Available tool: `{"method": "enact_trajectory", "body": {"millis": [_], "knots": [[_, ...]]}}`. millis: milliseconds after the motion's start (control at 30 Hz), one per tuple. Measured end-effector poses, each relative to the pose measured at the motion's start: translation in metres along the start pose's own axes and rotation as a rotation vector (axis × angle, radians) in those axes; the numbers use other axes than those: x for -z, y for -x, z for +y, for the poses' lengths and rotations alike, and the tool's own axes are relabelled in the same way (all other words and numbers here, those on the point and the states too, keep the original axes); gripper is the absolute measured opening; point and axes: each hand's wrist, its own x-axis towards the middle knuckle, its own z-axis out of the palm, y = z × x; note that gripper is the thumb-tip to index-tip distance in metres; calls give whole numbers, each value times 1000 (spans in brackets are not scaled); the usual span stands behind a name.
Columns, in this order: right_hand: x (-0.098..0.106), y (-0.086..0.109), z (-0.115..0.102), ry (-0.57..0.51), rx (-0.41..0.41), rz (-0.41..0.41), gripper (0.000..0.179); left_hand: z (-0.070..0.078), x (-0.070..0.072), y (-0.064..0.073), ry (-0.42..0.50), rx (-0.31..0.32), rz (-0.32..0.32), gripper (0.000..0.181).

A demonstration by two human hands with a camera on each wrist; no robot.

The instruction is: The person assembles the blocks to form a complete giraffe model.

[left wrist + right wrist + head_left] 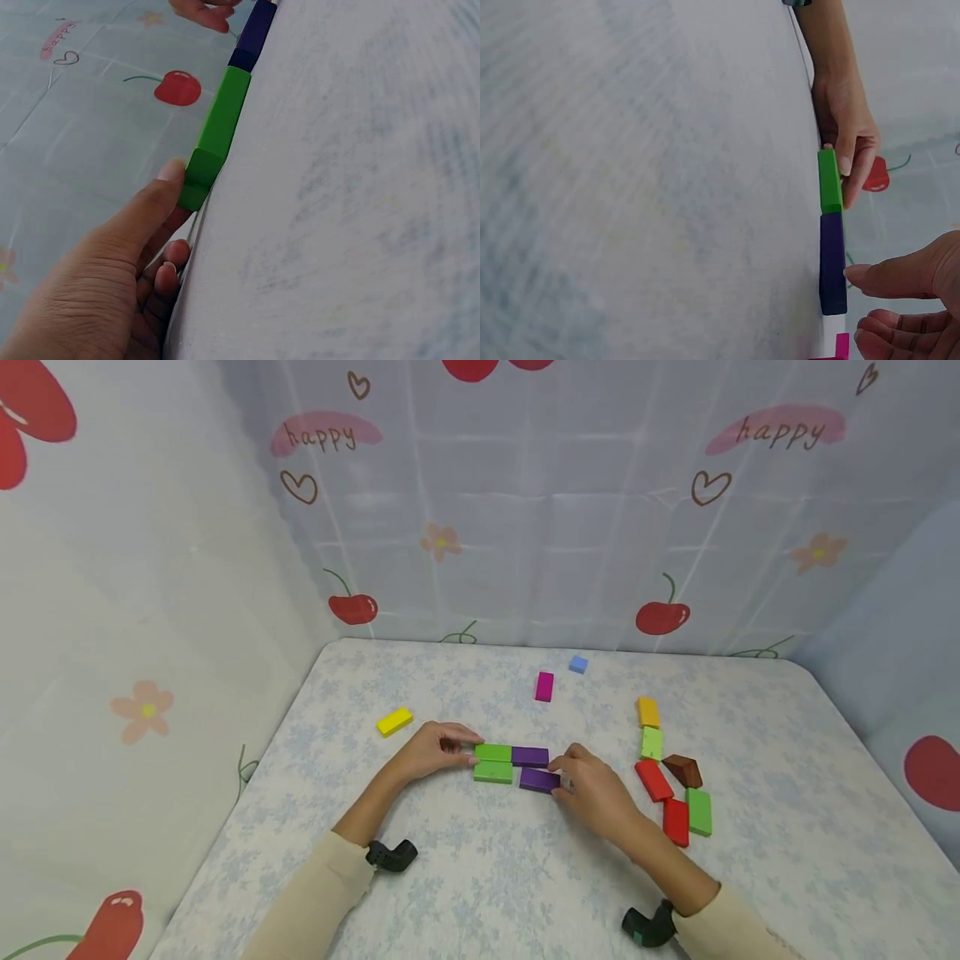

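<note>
Two rows of blocks lie end to end before me: a far green block [493, 752] with a far purple block [530, 757], and a near green block [492, 772] with a near purple block [539, 780]. The near purple block sits slightly askew, a small gap parting it from its green neighbour. My left hand [437, 749] pinches the far green block's left end, thumb and index finger at its sides; its thumb [172, 172] shows at the green end in the left wrist view. My right hand [596, 789] holds the near purple block's right end between thumb and index finger.
Red blocks [676, 822], a green block [699, 812], a brown triangular block [683, 770], a light green block [652, 744] and an orange block [648, 712] lie at right. Farther back are magenta [544, 687] and blue [578, 665] blocks; a yellow block [394, 722] lies left.
</note>
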Motion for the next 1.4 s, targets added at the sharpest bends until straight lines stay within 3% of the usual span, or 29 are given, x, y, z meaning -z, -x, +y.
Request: {"method": "enact_trajectory", "body": {"millis": [233,600,1400], "knots": [[-3,1,-5,11,13,21,26,30,4,6,27,-30,5,33],[-6,-9,-4,-29,30,16,21,29,3,3,52,-36,-5,33],[-9,-15,-1,3,28,44,21,31,3,3,39,-34,5,32]]}}
